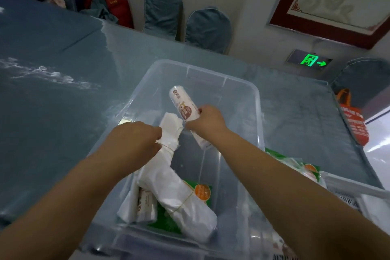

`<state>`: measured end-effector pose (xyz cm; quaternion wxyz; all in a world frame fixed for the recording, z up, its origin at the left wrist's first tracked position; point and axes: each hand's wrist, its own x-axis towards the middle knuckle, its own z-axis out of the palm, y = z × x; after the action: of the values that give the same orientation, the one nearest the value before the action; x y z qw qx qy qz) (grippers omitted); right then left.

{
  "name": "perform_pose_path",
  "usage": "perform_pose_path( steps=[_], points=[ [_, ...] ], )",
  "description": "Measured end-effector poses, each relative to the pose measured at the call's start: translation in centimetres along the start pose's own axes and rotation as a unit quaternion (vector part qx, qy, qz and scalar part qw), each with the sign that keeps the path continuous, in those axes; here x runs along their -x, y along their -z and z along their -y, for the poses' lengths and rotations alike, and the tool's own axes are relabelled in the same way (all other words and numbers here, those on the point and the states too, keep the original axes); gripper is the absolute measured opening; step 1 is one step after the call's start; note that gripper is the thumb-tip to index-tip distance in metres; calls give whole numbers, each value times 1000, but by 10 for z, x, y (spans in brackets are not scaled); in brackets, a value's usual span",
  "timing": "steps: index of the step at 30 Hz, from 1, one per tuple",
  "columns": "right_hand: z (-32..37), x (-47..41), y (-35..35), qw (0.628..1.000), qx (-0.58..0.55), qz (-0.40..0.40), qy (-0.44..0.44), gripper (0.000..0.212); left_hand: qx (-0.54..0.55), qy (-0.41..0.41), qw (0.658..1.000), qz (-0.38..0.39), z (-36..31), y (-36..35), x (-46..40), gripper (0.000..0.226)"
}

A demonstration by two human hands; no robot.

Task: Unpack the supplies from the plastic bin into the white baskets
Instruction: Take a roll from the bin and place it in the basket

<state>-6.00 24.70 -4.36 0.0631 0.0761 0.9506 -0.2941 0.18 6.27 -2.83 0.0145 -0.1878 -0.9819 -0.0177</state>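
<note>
A clear plastic bin [242, 88] stands on the blue-covered table in front of me. My left hand [135, 139] grips the upper end of a long white bundle [168, 175] tied with rubber bands, which slants down to the bin's near end. My right hand [207, 121] is closed around a white roll with a printed label [182, 104], held tilted above the bin floor. A green packet [202, 193] and a small white pack [145, 205] lie under the bundle. A white basket [358, 189] sits at the right, with a green packet [304, 167] in it.
The blue tablecloth [52, 91] stretches wide to the left and behind the bin. Covered chairs [206, 29] stand along the far wall. An orange bag [352, 120] hangs at the table's right edge.
</note>
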Motion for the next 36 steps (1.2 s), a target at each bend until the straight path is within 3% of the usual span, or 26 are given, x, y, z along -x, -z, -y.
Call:
perform_pose_path(
  steps=[5,8,14,20,23,27,30,36],
  points=[
    [-15,51,71,990,-83,-43,105,47,-45,-25,998,-31,-21,20,4,28],
    [-48,86,115,980,-111,-67,150,55,-8,-50,998,-32,-47,35,13,27],
    [-158,154,159,974,-144,-105,139,63,58,-181,974,-127,-155,53,27,10],
    [-278,196,156,992,-109,-23,67,62,73,-205,973,-80,-255,30,30,14],
    [-321,209,134,994,-80,40,67,58,29,-221,973,-57,-288,10,33,19],
    [-355,218,98,989,35,71,122,42,-36,-203,978,40,-314,-28,39,31],
    [-372,225,79,975,80,76,194,49,-75,-163,976,123,-323,-54,44,41],
    [-384,237,59,957,88,46,274,61,-4,-48,968,247,-335,-104,46,25]
  ],
)
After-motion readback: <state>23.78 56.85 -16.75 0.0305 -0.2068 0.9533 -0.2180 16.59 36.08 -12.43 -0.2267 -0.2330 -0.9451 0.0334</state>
